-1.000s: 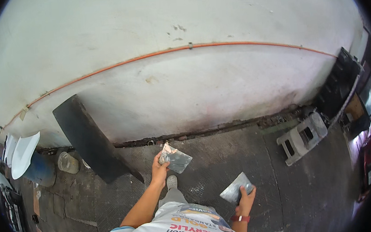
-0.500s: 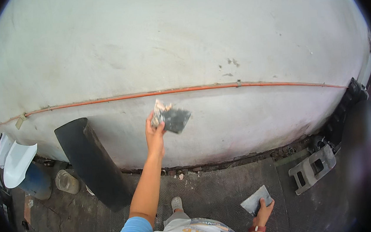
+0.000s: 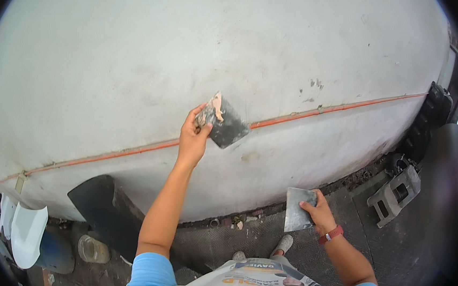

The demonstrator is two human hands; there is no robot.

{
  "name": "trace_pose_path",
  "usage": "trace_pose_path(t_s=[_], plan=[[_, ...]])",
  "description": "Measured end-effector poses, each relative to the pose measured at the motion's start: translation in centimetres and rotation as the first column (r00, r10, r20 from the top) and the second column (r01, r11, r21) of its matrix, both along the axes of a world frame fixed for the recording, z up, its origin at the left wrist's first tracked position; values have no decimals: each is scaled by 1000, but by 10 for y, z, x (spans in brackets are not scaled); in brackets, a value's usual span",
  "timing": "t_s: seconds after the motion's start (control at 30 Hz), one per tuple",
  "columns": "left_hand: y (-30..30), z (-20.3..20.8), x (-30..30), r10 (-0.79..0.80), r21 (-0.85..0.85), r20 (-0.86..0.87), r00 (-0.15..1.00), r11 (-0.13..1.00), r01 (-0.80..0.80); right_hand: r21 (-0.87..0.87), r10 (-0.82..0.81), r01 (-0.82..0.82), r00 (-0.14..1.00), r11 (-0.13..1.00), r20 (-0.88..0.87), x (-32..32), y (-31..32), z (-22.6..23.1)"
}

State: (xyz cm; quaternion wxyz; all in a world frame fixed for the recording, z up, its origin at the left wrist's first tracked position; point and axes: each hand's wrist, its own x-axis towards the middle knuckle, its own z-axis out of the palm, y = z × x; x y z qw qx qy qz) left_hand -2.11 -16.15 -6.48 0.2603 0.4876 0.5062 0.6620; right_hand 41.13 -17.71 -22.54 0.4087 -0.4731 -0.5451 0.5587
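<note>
Left hand [image 3: 193, 140]: grip pinched on dark pink-smeared spreader plate [image 3: 230, 128], in front of orange pipe [image 3: 291, 117] | Right hand [image 3: 322, 213]: grip closed on grey spreader plate [image 3: 297, 211], below pipe | Grey stool [image 3: 391, 200]: below pipe's right end

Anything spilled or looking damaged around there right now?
A pale pinkish scrap lies on the dark floor near the wall, possibly dropped debris. Dark scuffs mar the wall above the orange pipe, standing out against the pale surface.
</note>
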Motion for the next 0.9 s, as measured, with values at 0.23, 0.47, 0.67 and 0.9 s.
trace_pose_path(t_s=[0.23, 0.47, 0.67, 0.9], plan=[[27, 25, -21, 34, 245, -80, 996, 969, -13, 325, 47, 19, 980, 945, -194, -85, 53, 109], [48, 129, -6, 297, 456, -239, 924, 875, -163, 667, 115, 132, 943, 733, -313, -176, 100, 226], [80, 152, -15, 552, 579, -312, 773, 756, -307, 797, -2, 312, 932, 518, -363, -241, 144, 283], [94, 151, -22, 852, 714, -416, 319, 523, -466, 829, -54, 307, 946, 467, -319, -293, 188, 296]])
